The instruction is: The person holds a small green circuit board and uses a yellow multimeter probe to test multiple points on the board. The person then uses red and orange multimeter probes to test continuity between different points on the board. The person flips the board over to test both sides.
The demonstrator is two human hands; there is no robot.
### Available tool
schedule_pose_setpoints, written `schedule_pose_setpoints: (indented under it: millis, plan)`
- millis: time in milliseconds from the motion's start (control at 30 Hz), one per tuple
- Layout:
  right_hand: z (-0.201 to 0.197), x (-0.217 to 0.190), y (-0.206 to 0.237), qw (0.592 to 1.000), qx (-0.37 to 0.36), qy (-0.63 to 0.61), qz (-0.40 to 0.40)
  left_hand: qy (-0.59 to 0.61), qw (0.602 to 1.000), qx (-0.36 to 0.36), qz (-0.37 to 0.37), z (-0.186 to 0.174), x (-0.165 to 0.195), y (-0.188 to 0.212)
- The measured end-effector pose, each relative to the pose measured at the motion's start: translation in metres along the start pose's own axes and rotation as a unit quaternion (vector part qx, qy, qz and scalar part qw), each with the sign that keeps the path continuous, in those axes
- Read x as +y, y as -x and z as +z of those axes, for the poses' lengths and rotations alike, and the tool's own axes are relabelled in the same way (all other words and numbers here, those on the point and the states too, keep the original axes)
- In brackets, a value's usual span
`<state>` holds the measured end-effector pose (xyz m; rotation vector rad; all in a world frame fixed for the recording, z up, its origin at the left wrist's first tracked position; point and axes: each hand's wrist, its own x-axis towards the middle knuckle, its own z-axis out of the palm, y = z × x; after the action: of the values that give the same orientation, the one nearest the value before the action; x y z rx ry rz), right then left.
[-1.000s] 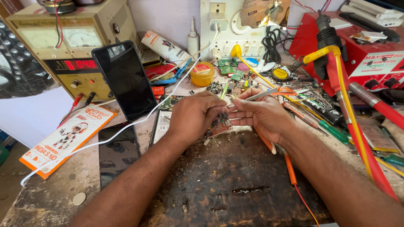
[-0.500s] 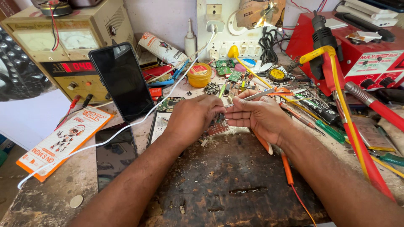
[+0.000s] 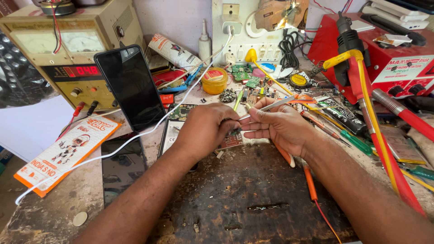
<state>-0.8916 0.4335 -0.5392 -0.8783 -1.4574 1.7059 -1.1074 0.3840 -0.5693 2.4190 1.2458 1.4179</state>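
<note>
Fingertips of the left hand (image 3: 205, 129) pinch a tiny dark part at about mid-bench, just above a small reddish circuit board (image 3: 230, 141) lying on the worn dark mat (image 3: 253, 194). Right hand (image 3: 280, 126) meets it fingertip to fingertip, closed around metal tweezers (image 3: 271, 106) whose tips point at the same part. Part itself is too small to identify.

Judgement: the part looks very light, rigid and easily lost or bent; best held by its edges, tweezers rather than bare pads. Board appears thin, stiff, fragile at its solder points; hold by the rim.

Around the hands: a dark phone (image 3: 130, 86) leans against a beige power supply (image 3: 72, 49); a white cable (image 3: 135, 138) crosses the bench; a green-handled screwdriver (image 3: 355, 141) lies to the right, near a red soldering station (image 3: 389, 54).
</note>
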Motion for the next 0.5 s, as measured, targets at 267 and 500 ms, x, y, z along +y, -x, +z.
schedule_pose_setpoints:
  millis: [267, 500]
  plan:
    - [-0.002, -0.013, 0.001, 0.975, 0.082, 0.194, -0.076, -0.027, 0.999, -0.004, -0.036, -0.003, 0.002, 0.0]
    - [0.008, 0.0, 0.012, 0.733, 0.12, 0.663, -0.089, -0.164, 0.974, -0.129, -0.088, -0.006, 0.019, -0.011]
